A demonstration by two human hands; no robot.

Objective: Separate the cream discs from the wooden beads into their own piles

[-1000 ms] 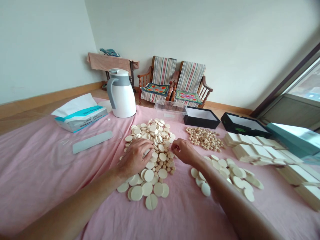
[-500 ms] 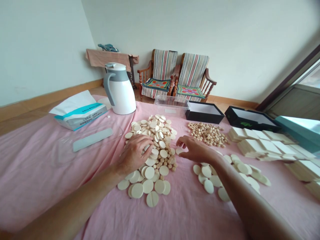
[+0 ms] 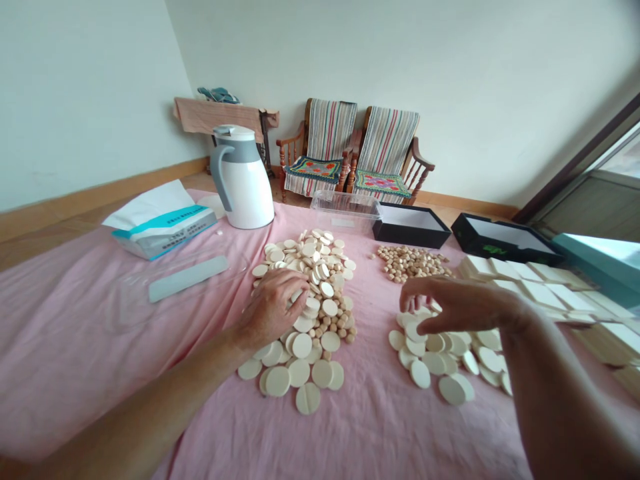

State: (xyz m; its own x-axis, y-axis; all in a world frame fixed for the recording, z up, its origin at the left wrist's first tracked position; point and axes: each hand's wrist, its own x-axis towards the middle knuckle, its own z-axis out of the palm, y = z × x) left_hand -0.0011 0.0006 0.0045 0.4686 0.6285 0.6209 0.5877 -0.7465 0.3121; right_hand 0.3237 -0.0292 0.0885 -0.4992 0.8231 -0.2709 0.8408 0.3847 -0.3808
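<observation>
My left hand (image 3: 273,307) rests palm down on the big pile of pale round wooden discs (image 3: 305,293) in the middle of the pink cloth (image 3: 90,347), fingers curled onto the discs. Small wooden beads are mixed into that pile. My right hand (image 3: 457,303) hovers over a second, smaller group of discs (image 3: 440,350) to the right, fingers spread and pointing down, nothing visibly held.
A heap of small wooden beads (image 3: 410,262) lies behind the right group. Stacks of pale rectangular tiles (image 3: 530,283), two black boxes (image 3: 407,227), a teal lid (image 3: 600,257), a clear tub (image 3: 345,210), a white jug (image 3: 243,180) and a tissue pack (image 3: 160,223) surround them.
My right hand has moved from the edge of the big pile rightward to above the smaller group of discs and has opened. My left hand stays on the big pile.
</observation>
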